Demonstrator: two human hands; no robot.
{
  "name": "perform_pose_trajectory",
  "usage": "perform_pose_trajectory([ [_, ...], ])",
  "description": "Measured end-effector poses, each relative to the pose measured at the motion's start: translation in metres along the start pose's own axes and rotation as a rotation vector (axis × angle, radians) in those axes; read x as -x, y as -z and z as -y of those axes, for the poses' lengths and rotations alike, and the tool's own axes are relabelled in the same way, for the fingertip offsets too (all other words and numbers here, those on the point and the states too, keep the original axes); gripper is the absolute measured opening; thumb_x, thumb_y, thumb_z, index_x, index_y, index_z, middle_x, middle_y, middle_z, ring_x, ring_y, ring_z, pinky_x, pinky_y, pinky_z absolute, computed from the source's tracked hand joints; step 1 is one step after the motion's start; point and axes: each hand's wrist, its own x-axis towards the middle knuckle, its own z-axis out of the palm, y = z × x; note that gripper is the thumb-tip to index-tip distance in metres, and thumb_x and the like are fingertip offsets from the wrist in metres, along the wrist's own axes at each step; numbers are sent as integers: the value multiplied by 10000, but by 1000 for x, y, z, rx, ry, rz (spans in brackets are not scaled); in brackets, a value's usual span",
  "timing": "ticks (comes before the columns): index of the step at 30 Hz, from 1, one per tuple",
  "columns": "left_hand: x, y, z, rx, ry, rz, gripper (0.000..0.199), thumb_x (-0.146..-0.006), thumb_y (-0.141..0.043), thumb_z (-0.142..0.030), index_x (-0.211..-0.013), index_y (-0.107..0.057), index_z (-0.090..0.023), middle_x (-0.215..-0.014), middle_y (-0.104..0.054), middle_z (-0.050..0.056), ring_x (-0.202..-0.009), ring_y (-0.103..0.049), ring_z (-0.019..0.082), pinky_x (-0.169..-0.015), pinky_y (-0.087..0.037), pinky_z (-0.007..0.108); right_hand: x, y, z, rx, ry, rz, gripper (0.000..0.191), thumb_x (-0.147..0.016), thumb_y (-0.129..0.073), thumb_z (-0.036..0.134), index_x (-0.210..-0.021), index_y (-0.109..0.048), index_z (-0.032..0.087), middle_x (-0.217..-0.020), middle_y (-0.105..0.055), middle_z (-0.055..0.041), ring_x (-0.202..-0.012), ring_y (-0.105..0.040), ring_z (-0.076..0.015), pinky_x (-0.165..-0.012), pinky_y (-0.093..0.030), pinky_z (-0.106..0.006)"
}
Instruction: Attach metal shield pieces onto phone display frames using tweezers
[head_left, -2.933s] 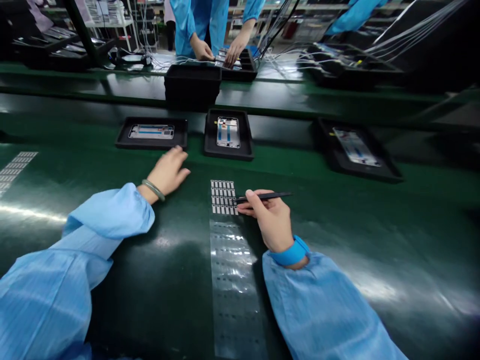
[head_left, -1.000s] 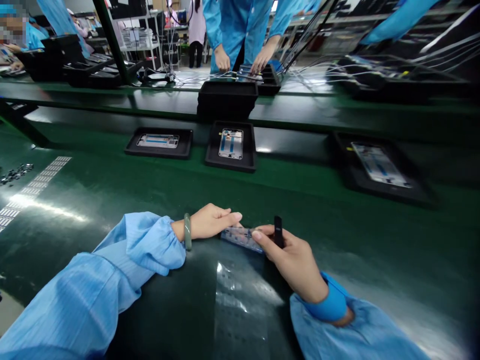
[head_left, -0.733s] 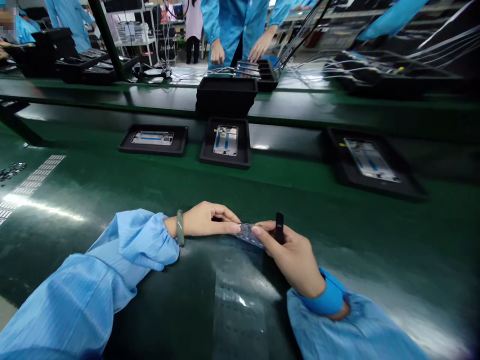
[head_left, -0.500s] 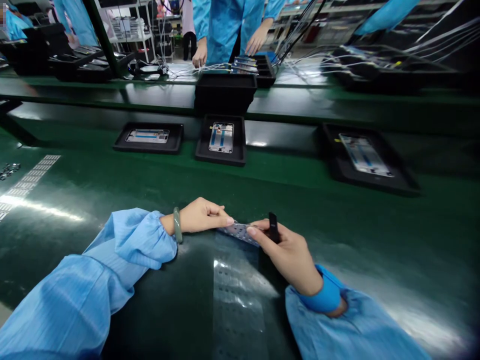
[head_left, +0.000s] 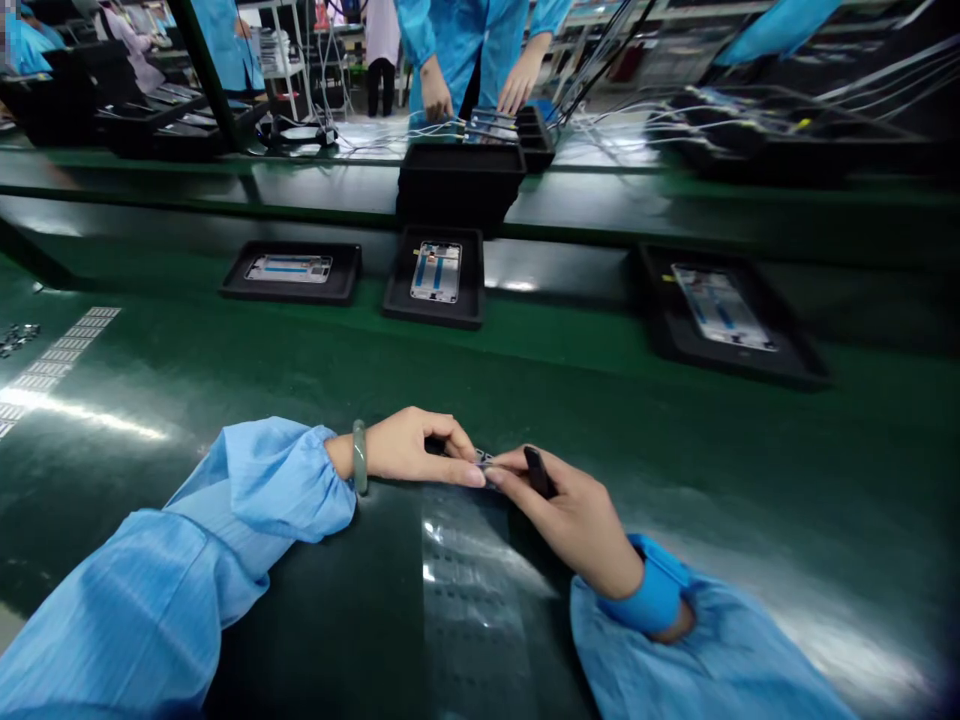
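Fingertips nearly meeting, my left hand [head_left: 424,447] and my right hand [head_left: 574,500] pinch a small thin sheet [head_left: 486,462], mostly hidden by the fingers. A short black object [head_left: 538,472] is also tucked in my right hand, between the thumb and the palm side. Below the hands, a clear plastic strip [head_left: 472,600] with rows of small marks lies on the green table [head_left: 315,370]. My left wrist bears a green bangle, my right a blue band.
Three black trays [head_left: 345,272], [head_left: 433,312], [head_left: 667,335] with phone frames stand along the table's back. Stacked black trays [head_left: 459,185] sit on the raised shelf [head_left: 315,190]. Beyond, a person's hands [head_left: 525,75] touch devices with cables. White label strips [head_left: 56,360] lie left.
My hands have come closer together, and the thin sheet between them shows much less. My left hand has shifted slightly right and down. The person's hands across the shelf have moved slightly.
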Motion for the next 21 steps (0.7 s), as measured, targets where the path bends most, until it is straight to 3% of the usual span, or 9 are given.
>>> perform_pose_trajectory([
  [2, 1, -1, -1, -49, -23, 1, 225, -752, -674, -380, -751, -672, -155, -754, -703, -20, -750, -644, 106, -1083, -283, 391, 1, -2, 1, 8, 18, 18, 173, -819, -570, 365, -763, -648, 221, -704, -657, -14, -641, -604, -157, -593, -470, -265],
  [5, 0, 3, -1, -104, -24, 104, 195, -813, -617, -317, -696, -665, -168, -721, -703, -52, -759, -653, 85, -1105, -248, 368, 3, -5, 3, -7, 78, 48, 147, -827, -572, 334, -779, -652, 221, -704, -654, -20, -634, -599, -149, -585, -471, -259],
  [12, 0, 13, -2, -99, -51, 262, 151, -812, -620, -297, -731, -682, -186, -889, -725, -25, -921, -656, 111, -1137, -156, 354, 6, -5, 6, -68, 252, 105, 91, -831, -586, 285, -823, -661, 235, -721, -668, -26, -624, -608, -138, -565, -478, -249],
  [21, 2, 5, -5, -169, -54, 222, 207, -766, -663, -373, -710, -621, -179, -770, -680, -54, -855, -646, 110, -1127, -148, 384, 5, -8, 7, -37, 275, 84, 80, -837, -573, 264, -813, -638, 223, -728, -664, -30, -638, -617, -134, -570, -474, -235],
])
